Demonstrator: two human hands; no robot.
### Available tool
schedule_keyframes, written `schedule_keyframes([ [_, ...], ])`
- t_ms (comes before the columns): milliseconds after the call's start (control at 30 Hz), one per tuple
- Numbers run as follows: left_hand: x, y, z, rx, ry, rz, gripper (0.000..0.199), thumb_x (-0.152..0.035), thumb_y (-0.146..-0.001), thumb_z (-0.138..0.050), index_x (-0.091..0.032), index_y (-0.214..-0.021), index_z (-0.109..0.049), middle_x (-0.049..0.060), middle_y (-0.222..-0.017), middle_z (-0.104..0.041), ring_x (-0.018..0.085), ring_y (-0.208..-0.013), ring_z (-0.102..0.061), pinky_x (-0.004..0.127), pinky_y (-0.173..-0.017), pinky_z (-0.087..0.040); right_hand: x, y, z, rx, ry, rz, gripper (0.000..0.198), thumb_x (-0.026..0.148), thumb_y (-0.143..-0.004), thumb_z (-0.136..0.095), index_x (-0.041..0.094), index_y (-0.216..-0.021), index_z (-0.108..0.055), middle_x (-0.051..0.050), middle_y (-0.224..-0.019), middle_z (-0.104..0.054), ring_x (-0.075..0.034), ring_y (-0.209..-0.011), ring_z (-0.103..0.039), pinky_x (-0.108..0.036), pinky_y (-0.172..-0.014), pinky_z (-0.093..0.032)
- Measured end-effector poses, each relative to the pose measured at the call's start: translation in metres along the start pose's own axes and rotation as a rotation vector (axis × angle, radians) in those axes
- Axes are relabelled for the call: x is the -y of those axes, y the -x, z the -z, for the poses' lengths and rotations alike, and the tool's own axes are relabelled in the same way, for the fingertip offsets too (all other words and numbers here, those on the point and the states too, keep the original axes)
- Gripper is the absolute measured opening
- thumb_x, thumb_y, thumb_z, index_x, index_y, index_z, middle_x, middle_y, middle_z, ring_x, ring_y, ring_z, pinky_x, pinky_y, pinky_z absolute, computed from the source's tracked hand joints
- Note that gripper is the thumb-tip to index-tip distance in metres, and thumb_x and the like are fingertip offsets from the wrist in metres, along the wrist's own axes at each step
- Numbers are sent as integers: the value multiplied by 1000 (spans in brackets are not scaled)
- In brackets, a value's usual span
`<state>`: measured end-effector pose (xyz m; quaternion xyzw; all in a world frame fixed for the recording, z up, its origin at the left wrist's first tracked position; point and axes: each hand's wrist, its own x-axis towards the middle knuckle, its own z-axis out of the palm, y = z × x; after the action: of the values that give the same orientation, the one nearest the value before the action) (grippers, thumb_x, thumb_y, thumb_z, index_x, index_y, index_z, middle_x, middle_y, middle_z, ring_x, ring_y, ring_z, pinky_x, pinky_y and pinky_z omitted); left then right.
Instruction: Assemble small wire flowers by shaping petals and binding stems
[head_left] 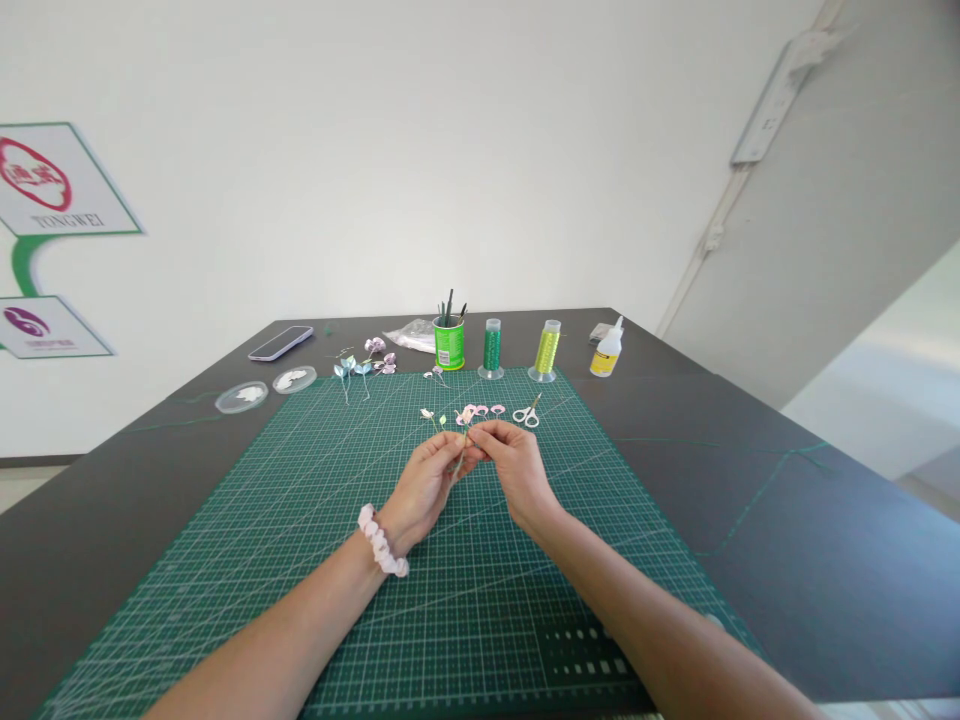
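Observation:
Over the green cutting mat (337,560), my left hand (429,476) and my right hand (513,462) meet fingertip to fingertip. Both are closed in a pinch around the thin stem of a small pink flower (469,412). The left fingers grip the stem, whose lower end shows below them; the right thumb and forefinger press on it from the other side. Whether a thread runs between the fingers is too small to tell. Just beyond lie several pink petal pieces (497,410), a little green leaf (443,420) and white-handled scissors (526,415).
Along the mat's far edge stand a green tin (449,345) of tools, a dark green thread spool (492,350), a yellow-green spool (547,350) and a glue bottle (607,350). Wired flowers (380,360), two shallow dishes (241,397) and a phone (281,343) lie left.

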<state>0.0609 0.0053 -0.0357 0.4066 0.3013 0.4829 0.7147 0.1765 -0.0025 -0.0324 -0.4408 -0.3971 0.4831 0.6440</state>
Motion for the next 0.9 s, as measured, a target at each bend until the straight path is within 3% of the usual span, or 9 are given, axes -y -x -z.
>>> schedule_keyframes([
  [900,1,-1,1,18,28,-2,19,-31,-70,-77,-15,-66,-68,2,-68,-68,13,-72,-60,28,-80,-44,1,0,0,3,4,-10,11,29,-62,-69,18,-57,-67,1,-57,-60,-14,-58,-49,-30,-62,-40],
])
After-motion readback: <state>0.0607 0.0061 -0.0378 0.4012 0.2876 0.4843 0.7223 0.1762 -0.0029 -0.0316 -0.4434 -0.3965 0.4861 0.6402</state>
